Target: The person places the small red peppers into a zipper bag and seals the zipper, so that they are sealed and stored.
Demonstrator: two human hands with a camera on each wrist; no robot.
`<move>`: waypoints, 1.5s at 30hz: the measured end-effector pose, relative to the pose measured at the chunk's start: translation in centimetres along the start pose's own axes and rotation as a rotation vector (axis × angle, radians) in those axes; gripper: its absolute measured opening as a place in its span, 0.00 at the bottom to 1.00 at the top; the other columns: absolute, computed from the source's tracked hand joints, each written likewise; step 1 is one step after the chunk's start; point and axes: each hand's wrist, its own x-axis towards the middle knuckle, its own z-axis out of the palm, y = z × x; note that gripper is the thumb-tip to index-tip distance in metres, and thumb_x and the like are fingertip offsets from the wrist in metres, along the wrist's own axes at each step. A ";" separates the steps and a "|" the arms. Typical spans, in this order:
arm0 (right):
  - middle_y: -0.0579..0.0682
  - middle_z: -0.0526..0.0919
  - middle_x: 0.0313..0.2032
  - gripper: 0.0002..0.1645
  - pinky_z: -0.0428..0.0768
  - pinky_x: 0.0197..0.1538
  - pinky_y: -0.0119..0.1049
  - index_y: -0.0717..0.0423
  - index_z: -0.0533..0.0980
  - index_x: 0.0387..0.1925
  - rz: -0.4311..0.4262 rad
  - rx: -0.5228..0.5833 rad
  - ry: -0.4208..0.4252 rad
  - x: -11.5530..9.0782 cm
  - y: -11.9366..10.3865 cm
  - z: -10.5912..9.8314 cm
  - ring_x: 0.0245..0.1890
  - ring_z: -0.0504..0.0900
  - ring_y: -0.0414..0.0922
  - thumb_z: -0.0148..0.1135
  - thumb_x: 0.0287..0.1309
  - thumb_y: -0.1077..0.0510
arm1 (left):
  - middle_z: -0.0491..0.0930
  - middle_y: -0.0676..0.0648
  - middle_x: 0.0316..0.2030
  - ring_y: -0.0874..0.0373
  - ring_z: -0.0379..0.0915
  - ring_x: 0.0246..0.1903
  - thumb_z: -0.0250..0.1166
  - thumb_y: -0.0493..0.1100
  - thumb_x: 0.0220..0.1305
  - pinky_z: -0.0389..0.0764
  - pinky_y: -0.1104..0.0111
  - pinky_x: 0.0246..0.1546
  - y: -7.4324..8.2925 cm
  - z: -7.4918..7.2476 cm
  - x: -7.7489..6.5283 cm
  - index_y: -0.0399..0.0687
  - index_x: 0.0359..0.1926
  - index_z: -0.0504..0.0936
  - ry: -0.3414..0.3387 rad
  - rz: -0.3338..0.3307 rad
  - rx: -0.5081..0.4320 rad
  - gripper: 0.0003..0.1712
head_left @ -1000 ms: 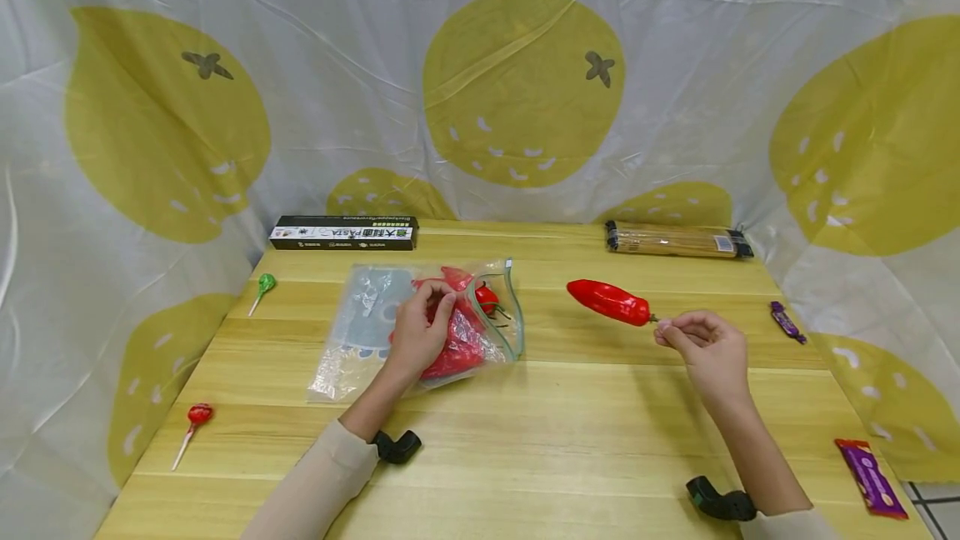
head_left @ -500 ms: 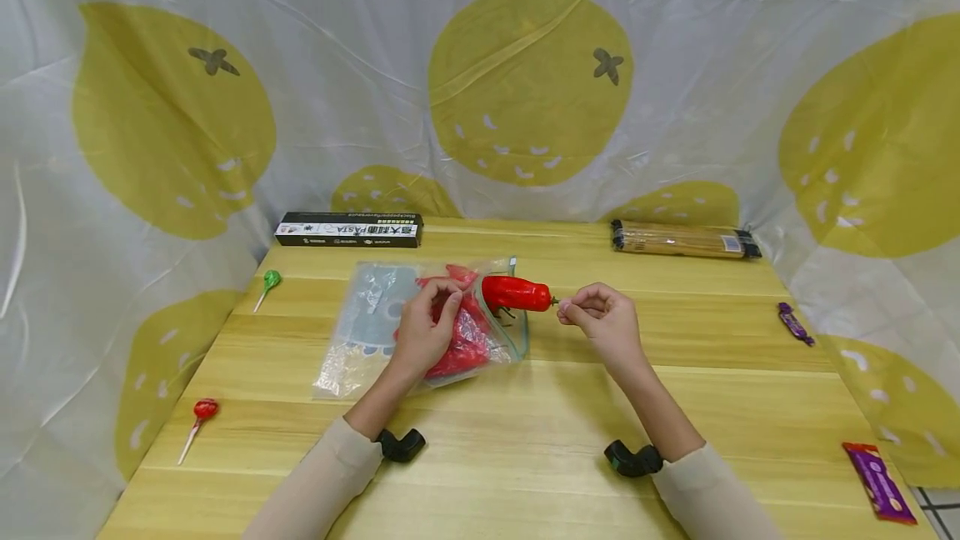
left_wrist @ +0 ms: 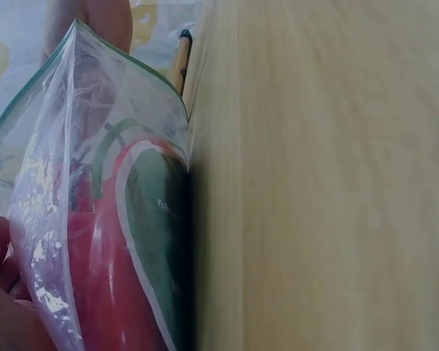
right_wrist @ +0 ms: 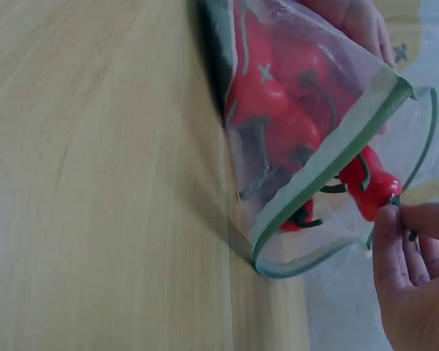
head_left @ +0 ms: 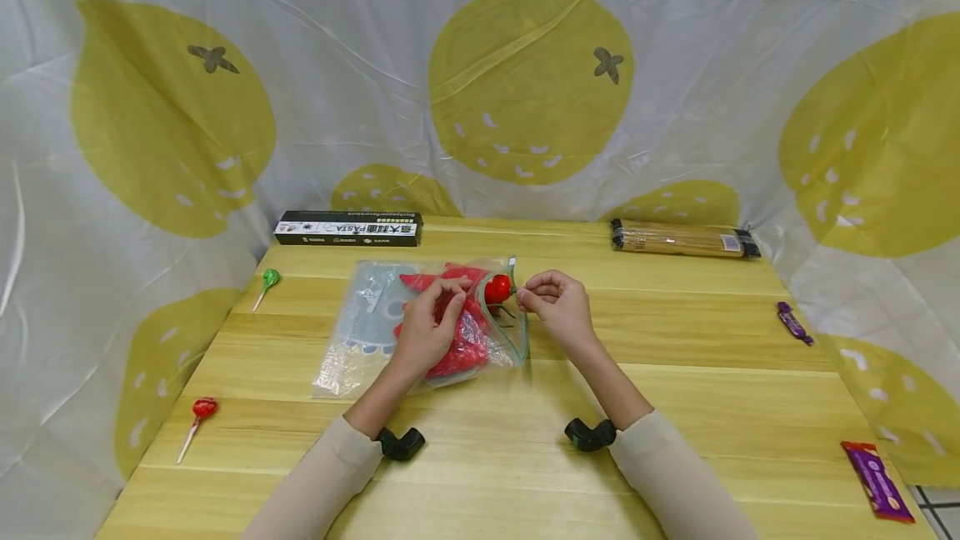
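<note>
A clear zip bag with a green-edged mouth lies on the table, holding several red peppers. Its mouth gapes to the right. My left hand pinches the upper side of the bag near the mouth; in the left wrist view its fingers show at the bag's side. With my right hand I pinch the green stem of one red pepper. Most of that pepper is inside the bag, and its stem end sticks out at the opening.
A black pasta box and a pack of dry noodles lie along the back edge. Green and red lollipops are on the left. A purple candy and a purple-wrapped bar lie on the right.
My right hand has moved left with the pepper, from beside the bag into its mouth, tip first. My left hand keeps its hold on the bag.
</note>
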 end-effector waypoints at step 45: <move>0.67 0.59 0.70 0.32 0.62 0.72 0.45 0.70 0.54 0.68 0.091 0.270 -0.210 -5.0 -0.1 1.8 0.72 0.59 0.59 0.38 0.76 0.50 | 0.83 0.57 0.47 0.61 0.76 0.36 0.57 0.50 0.71 0.76 0.73 0.34 0.1 0.0 0.0 0.56 0.41 0.77 -0.017 0.008 0.052 0.06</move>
